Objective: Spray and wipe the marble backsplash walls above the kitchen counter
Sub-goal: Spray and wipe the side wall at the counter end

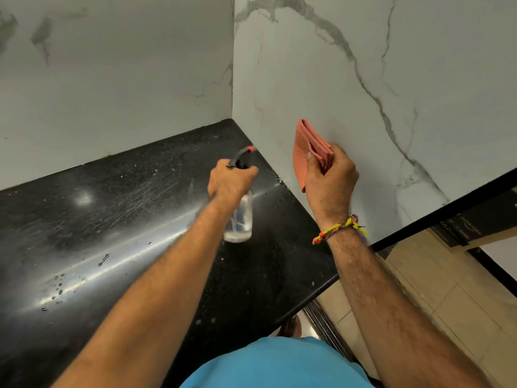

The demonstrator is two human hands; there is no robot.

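- The left hand (pixel 230 179) has its fingers wrapped around the neck of a clear plastic spray bottle with a black trigger head (pixel 240 212), held above the black polished stone counter (pixel 112 219) near the corner.
- The bottle looks nearly empty, so probably light; the neck under the trigger is the sure hold.
- The right hand (pixel 331 177) pinches a folded, soft pink cloth (pixel 307 148), held against or just beside the white grey-veined marble wall (pixel 391 65).
- The limp cloth likely needs flat palm pressure.
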